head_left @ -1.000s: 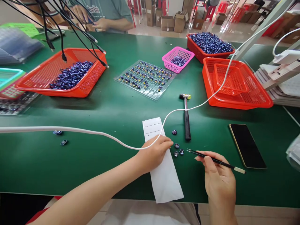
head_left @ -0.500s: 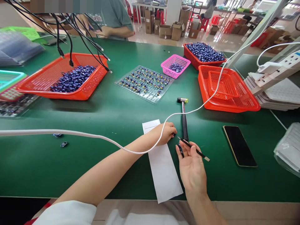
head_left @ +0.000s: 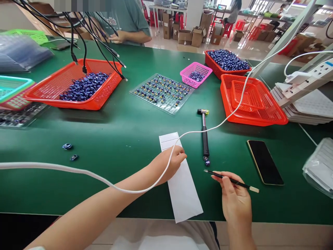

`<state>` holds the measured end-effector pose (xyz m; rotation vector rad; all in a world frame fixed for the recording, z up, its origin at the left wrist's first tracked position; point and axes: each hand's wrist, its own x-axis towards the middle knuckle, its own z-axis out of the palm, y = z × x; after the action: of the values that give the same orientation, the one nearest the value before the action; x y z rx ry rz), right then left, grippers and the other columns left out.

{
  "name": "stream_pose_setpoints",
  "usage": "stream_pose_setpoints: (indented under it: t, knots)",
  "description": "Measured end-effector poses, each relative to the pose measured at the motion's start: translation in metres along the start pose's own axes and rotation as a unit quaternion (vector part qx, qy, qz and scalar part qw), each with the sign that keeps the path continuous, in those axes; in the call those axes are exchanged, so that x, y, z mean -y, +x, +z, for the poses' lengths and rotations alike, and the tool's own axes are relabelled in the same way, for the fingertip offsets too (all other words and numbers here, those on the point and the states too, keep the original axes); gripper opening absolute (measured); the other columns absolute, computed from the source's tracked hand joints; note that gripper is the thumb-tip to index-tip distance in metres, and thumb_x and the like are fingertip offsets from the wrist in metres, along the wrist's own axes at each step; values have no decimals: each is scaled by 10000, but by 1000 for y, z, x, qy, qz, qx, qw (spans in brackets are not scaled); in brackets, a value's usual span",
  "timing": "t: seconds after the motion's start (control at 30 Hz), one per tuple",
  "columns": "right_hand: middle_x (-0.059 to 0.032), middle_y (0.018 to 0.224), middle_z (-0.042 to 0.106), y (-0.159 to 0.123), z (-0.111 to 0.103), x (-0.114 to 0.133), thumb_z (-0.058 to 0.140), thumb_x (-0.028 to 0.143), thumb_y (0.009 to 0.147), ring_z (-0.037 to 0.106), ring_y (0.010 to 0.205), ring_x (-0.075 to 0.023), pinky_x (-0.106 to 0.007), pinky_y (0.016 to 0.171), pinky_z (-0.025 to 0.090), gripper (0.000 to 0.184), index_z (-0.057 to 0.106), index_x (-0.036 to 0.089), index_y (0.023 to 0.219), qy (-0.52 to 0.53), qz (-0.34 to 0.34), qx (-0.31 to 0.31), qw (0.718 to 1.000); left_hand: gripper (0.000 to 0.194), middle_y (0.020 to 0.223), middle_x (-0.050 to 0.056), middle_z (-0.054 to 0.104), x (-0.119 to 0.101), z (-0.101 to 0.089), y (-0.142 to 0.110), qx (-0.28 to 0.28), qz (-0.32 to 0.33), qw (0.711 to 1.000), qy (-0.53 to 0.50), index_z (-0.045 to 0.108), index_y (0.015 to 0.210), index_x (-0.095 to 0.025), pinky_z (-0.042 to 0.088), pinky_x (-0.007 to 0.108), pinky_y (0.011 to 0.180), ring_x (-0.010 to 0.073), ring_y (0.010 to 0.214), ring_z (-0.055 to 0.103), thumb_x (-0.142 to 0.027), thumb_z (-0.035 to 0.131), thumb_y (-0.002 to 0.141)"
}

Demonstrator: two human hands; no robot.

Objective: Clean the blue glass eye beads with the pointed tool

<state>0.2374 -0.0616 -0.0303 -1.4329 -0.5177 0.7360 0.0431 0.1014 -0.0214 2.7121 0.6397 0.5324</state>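
My right hand (head_left: 236, 198) is closed around a slim black tool (head_left: 235, 182) with a pointed tip and a pale, squared end; the tip points left. Just beyond the tip, two small shiny blue metal pieces (head_left: 207, 162) lie at the handle end of a hammer (head_left: 205, 139). Over the upper part of a white paper strip (head_left: 185, 194), my left hand (head_left: 171, 162) has its fingers curled together. Whatever those fingers may hold is hidden. A white cable (head_left: 170, 158) passes in front of the left hand.
Red baskets (head_left: 100, 104) of blue pieces stand left and back right, with a pink basket (head_left: 187, 80) and a clear tray (head_left: 171, 110) between. A phone (head_left: 265, 162) lies right, near nested red baskets (head_left: 260, 119). Black cables (head_left: 84, 55) hang at left. Across the table is another person (head_left: 130, 24).
My left hand has drawn back to the left, over the paper. My right hand has moved right and nearer with the black tool, uncovering the blue pieces by the hammer handle.
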Motion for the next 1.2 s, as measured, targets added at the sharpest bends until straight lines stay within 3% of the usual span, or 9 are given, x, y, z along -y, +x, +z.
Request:
stream_pose_setpoints:
  t: [0.13, 0.27, 0.37, 0.5, 0.67, 0.8, 1.07, 1.2]
  knots:
    - [-52, 1003, 742, -9, -3, 5, 675, 417, 869, 723, 888, -222, -313, 810, 581, 216, 716, 234, 976, -165, 14, 111, 980, 281, 977, 136, 641, -1, -11, -33, 13, 21, 995, 94, 625, 1001, -116, 555, 384, 751, 237, 879, 579, -5, 388, 899]
    - [-31, 1023, 736, -12, 10, 12, 641, 407, 890, 702, 884, -220, -299, 818, 561, 209, 726, 270, 1024, -270, -36, 207, 940, 287, 962, 129, 674, -1, -13, -49, 16, 13, 997, 75, 650, 918, -130, 562, 389, 786, 243, 907, 586, -28, 382, 929]
    - [-30, 1028, 733, -12, 26, 14, 628, 395, 901, 692, 934, -230, -301, 849, 548, 194, 727, 281, 1023, -257, -51, 264, 928, 337, 1054, 117, 697, -4, -9, -56, -8, -6, 999, 37, 653, 1037, -141, 560, 391, 823, 237, 930, 591, -6, 368, 916]
    - [-39, 1019, 735, -14, 40, 11, 616, 416, 910, 709, 919, -223, -281, 824, 555, 210, 716, 269, 1020, -213, -1, 322, 923, 490, 1120, 119, 694, -8, -7, -67, -36, -38, 998, -34, 549, 1291, -149, 544, 431, 902, 238, 988, 597, 25, 360, 874]
    - [-41, 954, 748, -13, 46, 9, 647, 470, 876, 725, 831, -211, -229, 686, 569, 245, 730, 253, 954, -215, 57, 293, 930, 560, 1066, 105, 680, -7, -14, -76, -26, -152, 974, -168, 409, 1450, -199, 556, 324, 825, 203, 952, 632, -35, 389, 914]
    - [-45, 878, 757, -11, 46, 8, 687, 487, 839, 728, 799, -214, -230, 684, 577, 262, 732, 243, 926, -212, 75, 260, 939, 497, 1145, 96, 686, -1, -16, -76, -38, -201, 954, -221, 443, 1417, -211, 536, 321, 881, 197, 1000, 643, -79, 449, 938]
    - [-68, 878, 754, -9, 45, 4, 688, 512, 829, 728, 811, -239, -277, 703, 592, 306, 730, 228, 932, -222, 86, 260, 936, 286, 921, 55, 686, 1, -18, -68, -6, -181, 969, -171, 615, 1198, -190, 539, 312, 790, 197, 871, 634, -131, 503, 941]
    - [-66, 886, 755, -9, 45, 3, 700, 517, 816, 726, 791, -232, -276, 695, 593, 308, 728, 234, 932, -224, 89, 257, 936, 309, 1068, 75, 660, 2, -21, -66, -8, -201, 966, -164, 616, 1172, -194, 552, 300, 791, 186, 899, 650, -80, 540, 895]
